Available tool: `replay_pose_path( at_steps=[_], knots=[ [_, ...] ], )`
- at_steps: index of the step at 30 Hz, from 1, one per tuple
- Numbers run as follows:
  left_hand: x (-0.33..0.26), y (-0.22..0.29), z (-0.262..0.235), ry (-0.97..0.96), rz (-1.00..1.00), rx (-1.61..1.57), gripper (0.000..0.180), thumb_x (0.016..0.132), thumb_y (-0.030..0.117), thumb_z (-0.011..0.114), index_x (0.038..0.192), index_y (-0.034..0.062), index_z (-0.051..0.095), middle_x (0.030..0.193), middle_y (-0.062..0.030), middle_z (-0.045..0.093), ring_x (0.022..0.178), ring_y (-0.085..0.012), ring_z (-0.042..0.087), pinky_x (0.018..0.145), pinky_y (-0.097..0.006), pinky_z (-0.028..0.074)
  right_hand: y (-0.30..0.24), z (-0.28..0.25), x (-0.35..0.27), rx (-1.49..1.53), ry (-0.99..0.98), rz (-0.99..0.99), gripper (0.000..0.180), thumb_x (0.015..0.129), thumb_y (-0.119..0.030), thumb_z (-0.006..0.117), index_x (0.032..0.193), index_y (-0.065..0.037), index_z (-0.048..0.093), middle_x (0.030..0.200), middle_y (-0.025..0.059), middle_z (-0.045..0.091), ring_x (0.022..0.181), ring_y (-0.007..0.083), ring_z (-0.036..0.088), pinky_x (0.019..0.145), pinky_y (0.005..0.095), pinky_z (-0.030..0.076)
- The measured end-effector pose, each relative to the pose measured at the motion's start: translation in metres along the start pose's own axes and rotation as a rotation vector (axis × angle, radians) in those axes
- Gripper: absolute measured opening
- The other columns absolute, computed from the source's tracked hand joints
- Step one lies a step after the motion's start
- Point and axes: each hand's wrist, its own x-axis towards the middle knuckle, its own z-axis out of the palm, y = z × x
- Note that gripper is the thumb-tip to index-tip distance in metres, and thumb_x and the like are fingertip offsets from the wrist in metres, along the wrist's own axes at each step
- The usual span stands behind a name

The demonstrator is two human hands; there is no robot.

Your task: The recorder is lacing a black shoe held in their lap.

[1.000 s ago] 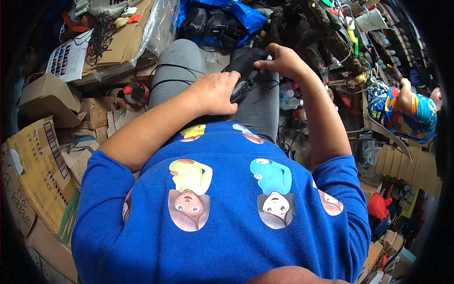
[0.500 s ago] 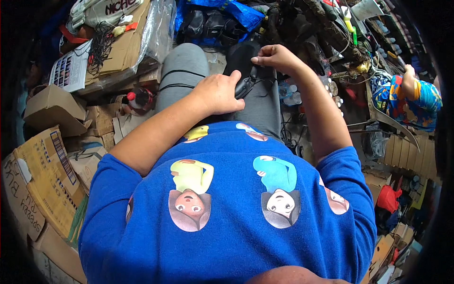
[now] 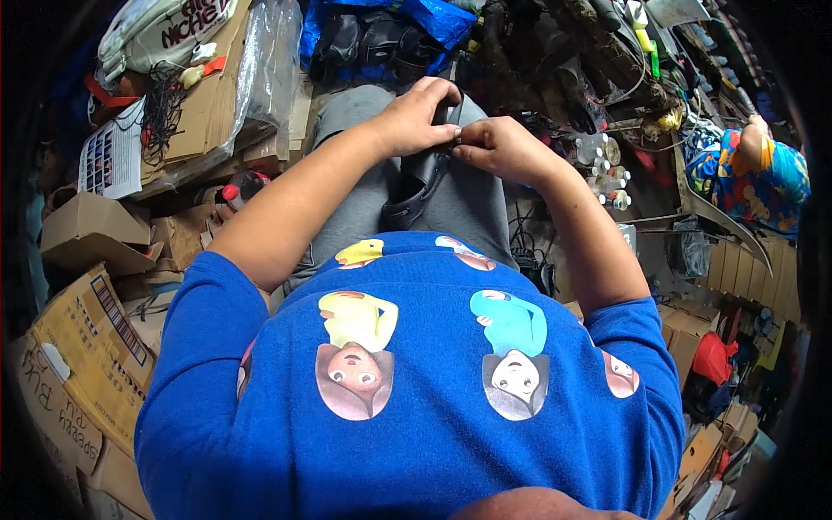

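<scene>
A black shoe [image 3: 419,186] lies lengthwise over my lap, between my grey-trousered thighs, one end pointing at my belly. My left hand [image 3: 414,120] is closed round its far end, fingers curled over the top and thumb on the near side. Right beside that thumb, my right hand [image 3: 504,149] is pinched closed against the shoe's edge. Whatever sits between the right fingertips is too small or hidden to make out. Part of the shoe's far end is covered by my left hand.
Cardboard [image 3: 204,113] under clear plastic is at the far left, with a bottle with a red cap [image 3: 243,189] nearer. Black shoes [image 3: 373,43] rest on a blue bag ahead. Clear bottles [image 3: 607,169] stand at right; beyond them is another person's arm [image 3: 756,143].
The shoe has turned and shows more of its length. My left hand has moved forward and gripped its far end. My right hand has come down to meet it.
</scene>
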Motion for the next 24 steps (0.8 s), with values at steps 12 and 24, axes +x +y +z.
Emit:
replay_pose_path(
  at_steps=[12, 24],
  knots=[
    [0.010, -0.005, -0.017, -0.068, -0.077, 0.052, 0.045, 0.073, 0.026, 0.074, 0.110, 0.0073, 0.057, 0.112, -0.0131, 0.051, 0.111, -0.0284, 0.048, 0.097, -0.035, 0.040, 0.003, -0.014, -0.053, 0.452, 0.217, 0.015, 0.013, 0.084, -0.012, 0.066, 0.081, 0.000, 0.060, 0.075, 0.0014, 0.051, 0.068, 0.0075, 0.047, 0.059, 0.0243, 0.039],
    [0.028, 0.007, -0.054, -0.449, -0.067, -0.058, 0.019, 0.075, 0.011, 0.071, 0.093, 0.0043, 0.068, 0.094, -0.0059, 0.060, 0.092, -0.0195, 0.058, 0.086, -0.031, 0.045, 0.004, 0.016, -0.024, 0.031, 0.263, 0.001, 0.026, 0.079, -0.008, 0.063, 0.103, -0.013, 0.070, 0.078, 0.0101, 0.055, 0.070, 0.0232, 0.058, 0.066, 0.0325, 0.048]
  ],
)
